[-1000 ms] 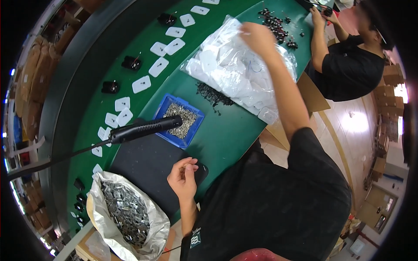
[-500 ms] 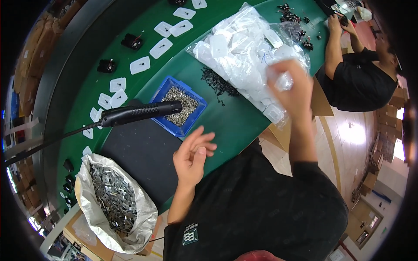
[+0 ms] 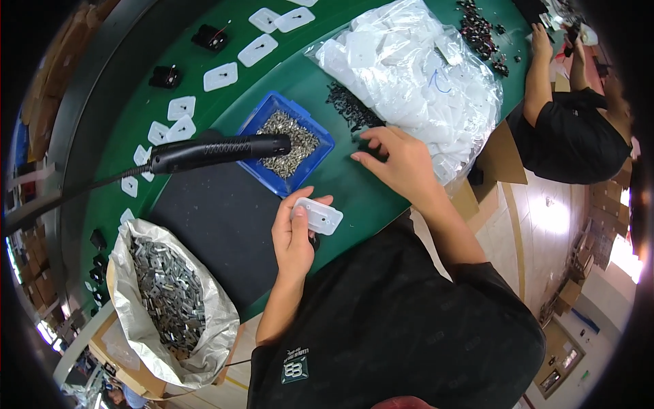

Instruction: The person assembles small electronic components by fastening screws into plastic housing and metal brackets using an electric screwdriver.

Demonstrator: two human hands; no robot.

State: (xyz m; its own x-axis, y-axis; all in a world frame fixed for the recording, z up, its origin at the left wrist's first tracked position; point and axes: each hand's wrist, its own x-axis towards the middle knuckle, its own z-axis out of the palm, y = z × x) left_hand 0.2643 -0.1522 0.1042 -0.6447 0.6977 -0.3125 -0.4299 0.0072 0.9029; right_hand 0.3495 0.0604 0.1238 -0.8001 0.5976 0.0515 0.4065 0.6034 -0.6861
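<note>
L hand (image 3: 293,247) w/ white pc (image 3: 323,218), pt. under thumb (image 3: 300,215).

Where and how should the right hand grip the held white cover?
Probably pinch the rim at the free right end of the white cover, coming from the right: the thumb of the left hand lies on its left end, the round-cornered right end juts out, and the right hand is on that side.

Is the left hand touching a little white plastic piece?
Touching. The head view shows the left hand holding the white plastic piece, fingers on one end.
</note>
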